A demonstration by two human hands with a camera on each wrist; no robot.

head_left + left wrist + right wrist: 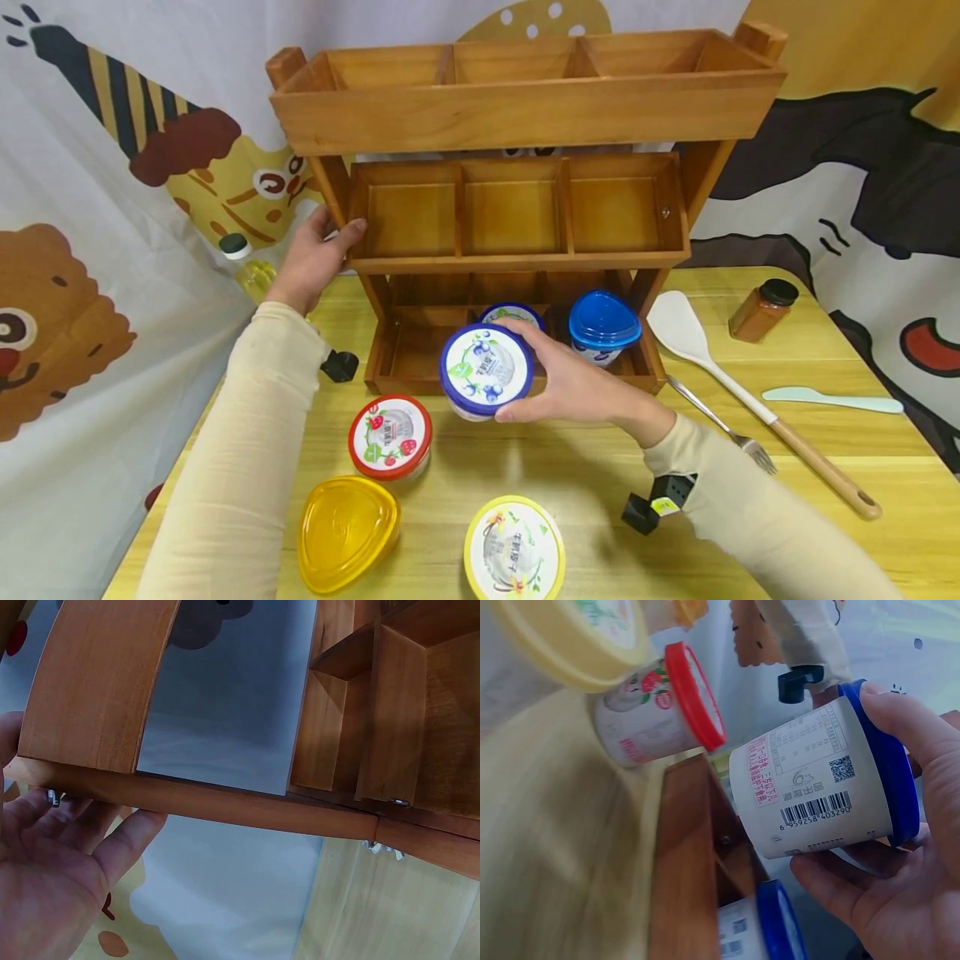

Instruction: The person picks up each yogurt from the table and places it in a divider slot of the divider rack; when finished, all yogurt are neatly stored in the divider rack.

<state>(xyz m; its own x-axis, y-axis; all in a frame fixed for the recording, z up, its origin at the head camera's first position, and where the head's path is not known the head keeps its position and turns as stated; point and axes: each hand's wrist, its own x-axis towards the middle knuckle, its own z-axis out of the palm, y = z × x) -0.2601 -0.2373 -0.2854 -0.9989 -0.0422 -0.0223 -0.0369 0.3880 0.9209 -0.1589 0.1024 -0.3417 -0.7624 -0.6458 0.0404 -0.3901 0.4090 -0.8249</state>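
The right hand (570, 379) holds a blue-lidded tub (486, 369) off the counter (450, 500), its thumb and fingers spread partway open around the rim. The left hand (318, 250) grips the side of a three-tiered wooden rack (517, 117) at the middle tier, thumb in front and fingers behind the rail. Just beyond the right hand, a second blue-lidded tub (512, 313) sits in the bottom tier, with a blue container (603, 321) farther right.

On the near side of both hands are a red-lidded tub (390, 437), a yellow box (347, 533) and a yellow-lidded tub (514, 550) — all on the counter. To the right hand's right lie a white spatula (678, 325), a fork (712, 408) and a pale green knife (832, 400), with a dark-capped jar (763, 310) beyond them. A bottle (255, 273) stands just left of the left hand.
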